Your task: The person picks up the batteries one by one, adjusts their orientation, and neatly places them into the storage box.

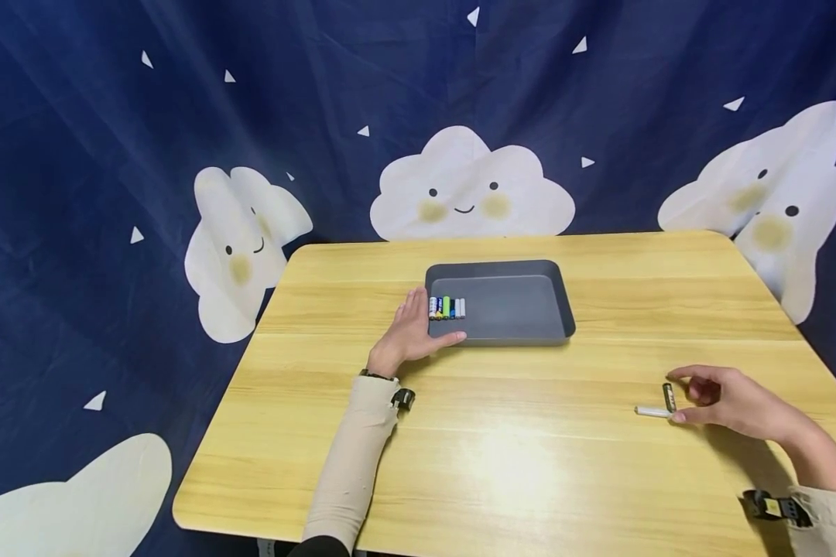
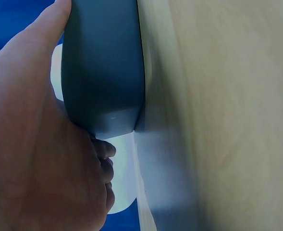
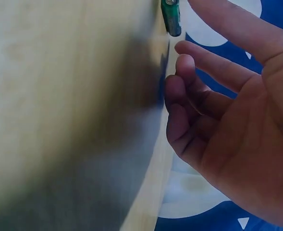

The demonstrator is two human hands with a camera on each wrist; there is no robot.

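Observation:
A dark grey tray [image 1: 515, 309] lies on the table, with a row of several batteries [image 1: 447, 308] side by side along its left wall, some white, one bright green. My left hand [image 1: 411, 326] rests against the tray's near left corner, fingers straight along the left wall and thumb along the front wall. At the right, a dark green battery [image 1: 669, 397] and a white battery [image 1: 652, 411] lie close together on the wood. Around the dark one my right hand [image 1: 734, 402] spreads thumb and index finger, a gap between them; its other fingers are curled.
The light wooden table [image 1: 529, 464] has rounded corners. Behind it hangs a dark blue curtain [image 1: 334, 70] with smiling clouds and white triangles. A black wrist strap [image 1: 773, 507] is on the right arm.

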